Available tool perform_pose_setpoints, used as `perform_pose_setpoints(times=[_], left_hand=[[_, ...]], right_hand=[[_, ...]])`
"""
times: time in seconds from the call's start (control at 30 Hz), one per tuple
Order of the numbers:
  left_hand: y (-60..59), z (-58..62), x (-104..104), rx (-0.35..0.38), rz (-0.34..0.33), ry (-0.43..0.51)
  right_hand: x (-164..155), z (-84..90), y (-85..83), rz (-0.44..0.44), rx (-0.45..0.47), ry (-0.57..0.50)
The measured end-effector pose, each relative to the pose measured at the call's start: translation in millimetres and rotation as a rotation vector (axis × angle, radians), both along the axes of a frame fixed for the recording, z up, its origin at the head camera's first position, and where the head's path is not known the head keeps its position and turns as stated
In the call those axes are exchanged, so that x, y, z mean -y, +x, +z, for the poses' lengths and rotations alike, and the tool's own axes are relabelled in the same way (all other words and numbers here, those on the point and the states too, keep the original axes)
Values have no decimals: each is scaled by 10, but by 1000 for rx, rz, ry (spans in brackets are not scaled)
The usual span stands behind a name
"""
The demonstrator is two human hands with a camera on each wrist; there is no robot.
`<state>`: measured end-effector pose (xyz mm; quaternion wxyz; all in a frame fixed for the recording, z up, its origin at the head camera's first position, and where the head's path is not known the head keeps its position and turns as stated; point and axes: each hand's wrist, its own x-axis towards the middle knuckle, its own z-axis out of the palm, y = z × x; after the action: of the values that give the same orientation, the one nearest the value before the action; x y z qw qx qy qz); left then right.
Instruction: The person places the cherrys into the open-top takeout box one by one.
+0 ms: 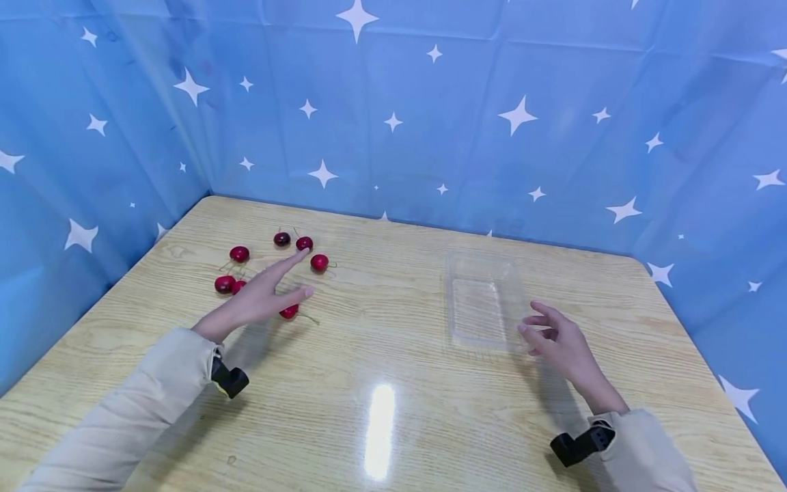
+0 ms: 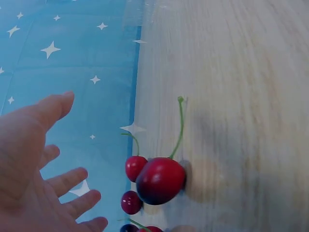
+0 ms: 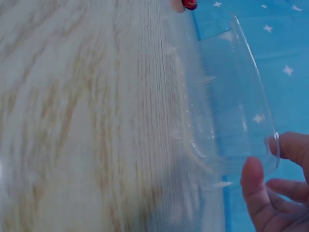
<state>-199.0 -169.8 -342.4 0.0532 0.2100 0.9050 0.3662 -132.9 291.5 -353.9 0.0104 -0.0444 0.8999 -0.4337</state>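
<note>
In the head view my left hand (image 1: 261, 301) reaches over the cherries with thumb and fingers spread. Its index fingertip overlaps a dark red cherry (image 1: 304, 243), and a stemmed cherry (image 1: 289, 311) shows partly below the thumb. Nothing is held in that palm in the left wrist view, where a large cherry (image 2: 161, 181) lies beside the fingers. My right hand (image 1: 559, 342) is at the right side of a clear plastic container (image 1: 458, 338), fingers loosely bent. Thumb and index finger stand apart about the container's rim (image 3: 277, 150) in the right wrist view.
More cherries lie around the left hand, including a dark cherry (image 1: 281, 239), a red cherry (image 1: 319, 263) and another cherry (image 1: 225, 284). Blue star-patterned curtain (image 1: 393, 82) borders the wooden table (image 1: 344, 410) at the back and sides.
</note>
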Motion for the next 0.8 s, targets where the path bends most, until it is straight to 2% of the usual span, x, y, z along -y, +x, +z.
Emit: perform_pose_setpoints(times=[0.37, 0.8], left_hand=[[8, -154, 32, 6, -64, 100], [13, -195, 14, 18, -114, 117]], right_hand=[[-23, -25, -23, -43, 53, -96], [-16, -59, -30, -64, 41, -139]])
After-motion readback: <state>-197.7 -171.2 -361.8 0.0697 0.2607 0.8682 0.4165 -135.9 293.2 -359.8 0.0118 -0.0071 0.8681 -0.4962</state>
